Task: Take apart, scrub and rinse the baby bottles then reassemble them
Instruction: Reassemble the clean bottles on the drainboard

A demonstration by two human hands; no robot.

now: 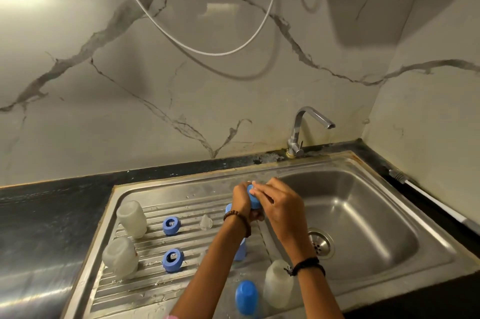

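Note:
My left hand (pixel 242 201) grips a blue bottle collar ring (pixel 254 199) above the drainboard, near the basin's left edge. My right hand (pixel 279 204) pinches something at the ring's top; what it holds is hidden by the fingers. On the drainboard (pixel 155 285) stand two upturned cloudy bottles (pixel 132 218) (pixel 120 257), two blue collar rings (pixel 171 225) (pixel 172 260) and a clear teat (pixel 206 222). A third cloudy bottle (pixel 278 285) and a blue cap (pixel 246 298) stand at the front. Another blue cap (pixel 240 251) shows under my left forearm.
The steel sink basin (pixel 363 214) with its drain (pixel 320 244) lies to the right. A chrome tap (pixel 306 129) stands behind it, with no water running. Black countertop (pixel 39 214) spreads to the left, and a marble wall rises behind.

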